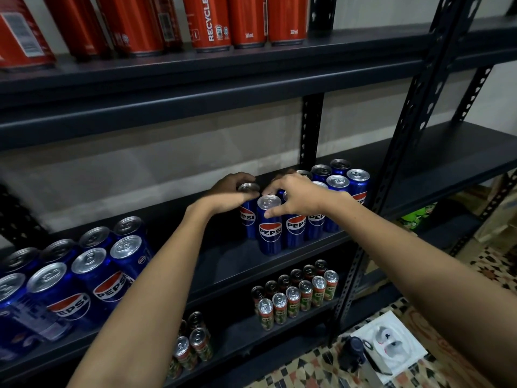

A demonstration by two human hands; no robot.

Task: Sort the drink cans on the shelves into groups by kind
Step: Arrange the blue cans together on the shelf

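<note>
1. Head view: both bare arms reach up from the bottom of the frame to the middle shelf (279, 247).
2. Left hand (235, 191) curls round the top of a blue can (247, 219) at mid frame.
3. Right hand (296, 197) pinches the rim of the front can (270, 231), thumb in front, fingers behind.
4. Both cans stand upright, touching more blue cans (344, 186) to their right.
5. Another blue group (84, 275) fills the lower left.
6. Red cans (246, 21) line the top shelf.
7. Green cans (296, 295) sit on the bottom shelf.
8. Bare shelf lies between the two blue groups.
9. A patterned floor (489, 264) shows at lower right, past the black post (397, 152).
</note>
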